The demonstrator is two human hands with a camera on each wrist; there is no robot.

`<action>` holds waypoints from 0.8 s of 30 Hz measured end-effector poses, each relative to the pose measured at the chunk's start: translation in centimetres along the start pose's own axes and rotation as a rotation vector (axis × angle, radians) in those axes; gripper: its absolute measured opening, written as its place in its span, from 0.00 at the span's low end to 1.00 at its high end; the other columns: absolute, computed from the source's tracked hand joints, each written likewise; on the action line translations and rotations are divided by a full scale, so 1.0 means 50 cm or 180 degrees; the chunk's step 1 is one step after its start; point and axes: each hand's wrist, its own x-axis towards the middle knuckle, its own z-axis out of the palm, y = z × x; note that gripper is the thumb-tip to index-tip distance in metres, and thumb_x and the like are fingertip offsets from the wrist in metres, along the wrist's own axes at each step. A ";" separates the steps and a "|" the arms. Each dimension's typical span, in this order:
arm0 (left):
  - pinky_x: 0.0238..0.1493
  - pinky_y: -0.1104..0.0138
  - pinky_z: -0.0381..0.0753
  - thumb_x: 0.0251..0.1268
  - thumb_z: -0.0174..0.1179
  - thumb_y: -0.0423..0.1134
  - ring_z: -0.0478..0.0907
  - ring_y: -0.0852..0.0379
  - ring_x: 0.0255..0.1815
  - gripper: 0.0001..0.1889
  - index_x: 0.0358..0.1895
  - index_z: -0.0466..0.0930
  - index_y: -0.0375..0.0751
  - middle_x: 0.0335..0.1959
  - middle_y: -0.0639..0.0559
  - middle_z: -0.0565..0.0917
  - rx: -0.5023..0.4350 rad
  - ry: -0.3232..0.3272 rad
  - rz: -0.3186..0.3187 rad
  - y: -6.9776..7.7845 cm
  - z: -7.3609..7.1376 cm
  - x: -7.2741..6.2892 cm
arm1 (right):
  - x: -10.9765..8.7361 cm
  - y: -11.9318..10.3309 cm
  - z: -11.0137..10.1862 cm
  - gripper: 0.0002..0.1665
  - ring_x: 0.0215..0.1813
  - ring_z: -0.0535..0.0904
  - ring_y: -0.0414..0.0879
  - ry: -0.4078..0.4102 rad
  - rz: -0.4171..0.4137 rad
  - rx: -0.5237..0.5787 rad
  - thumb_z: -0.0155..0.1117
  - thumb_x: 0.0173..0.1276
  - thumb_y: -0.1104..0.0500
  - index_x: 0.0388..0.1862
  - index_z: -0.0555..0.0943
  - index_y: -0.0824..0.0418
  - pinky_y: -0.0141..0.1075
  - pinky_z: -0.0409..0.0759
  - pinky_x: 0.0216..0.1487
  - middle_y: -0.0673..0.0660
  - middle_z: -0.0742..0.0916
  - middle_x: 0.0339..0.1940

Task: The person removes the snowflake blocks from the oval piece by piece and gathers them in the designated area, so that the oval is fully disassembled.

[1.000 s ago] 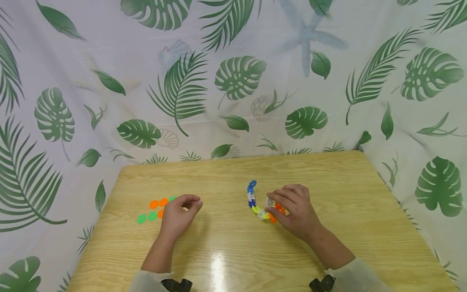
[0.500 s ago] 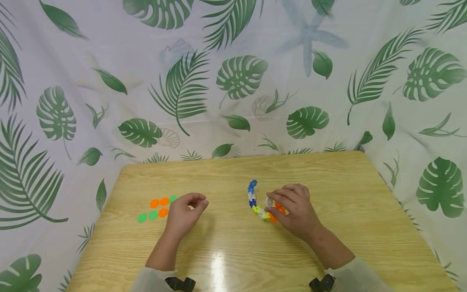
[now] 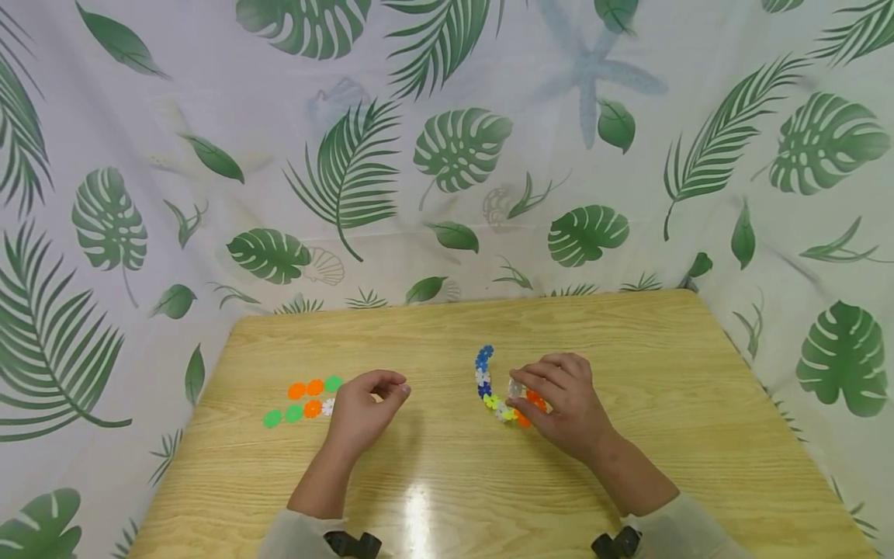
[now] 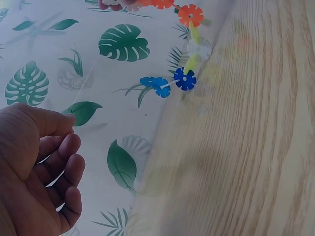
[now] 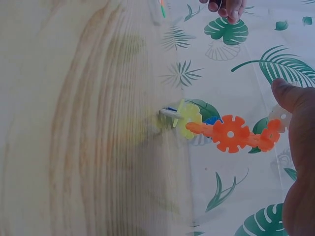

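Left grip is looking released to me: the left hand (image 3: 361, 414) is hovering over the tabletop (image 3: 433, 334), thumb and index nearly meeting, no disc showing between them. Between it and the tabletop's left edge, loose flower discs (image 3: 313, 408) are lying in two rows, green, orange and one white. Going right, past the middle of the tabletop, the flower-disc chain (image 3: 491, 401) is curving like a hook, its blue end pointing at the far edge. The other grip is pinching: the right hand (image 3: 569, 400) is holding a clear or white disc (image 3: 515, 387) that seems to be joining the chain's orange end.

These are looking like thin, stiff plastic, so I'm expecting barely any weight, a slightly slick feel, and joints popping apart if twisted. I'd be gripping the flat faces near the rim, keeping the slots free.

Pose-wise, the left forearm is angling in from the near side, fingers loosely curling. The right one is slanting in from nearer the right edge, hand arching over the orange end. Can't tell whether the chain is touching down or hanging.
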 end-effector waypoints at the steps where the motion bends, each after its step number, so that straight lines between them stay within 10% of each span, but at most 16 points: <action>1: 0.41 0.61 0.82 0.68 0.71 0.40 0.81 0.58 0.37 0.03 0.41 0.90 0.49 0.33 0.59 0.86 0.0003 -0.0009 0.0000 0.001 0.002 0.000 | 0.000 0.000 0.000 0.25 0.47 0.79 0.56 0.0001 -0.0002 0.0003 0.68 0.73 0.41 0.49 0.90 0.63 0.55 0.67 0.53 0.55 0.91 0.43; 24: 0.37 0.64 0.82 0.67 0.71 0.40 0.81 0.58 0.37 0.04 0.42 0.90 0.48 0.32 0.61 0.85 0.0026 -0.0178 0.0124 0.029 0.034 0.002 | -0.004 0.003 0.002 0.25 0.48 0.79 0.56 0.0025 -0.0016 0.0009 0.69 0.73 0.42 0.50 0.90 0.62 0.55 0.67 0.52 0.54 0.91 0.43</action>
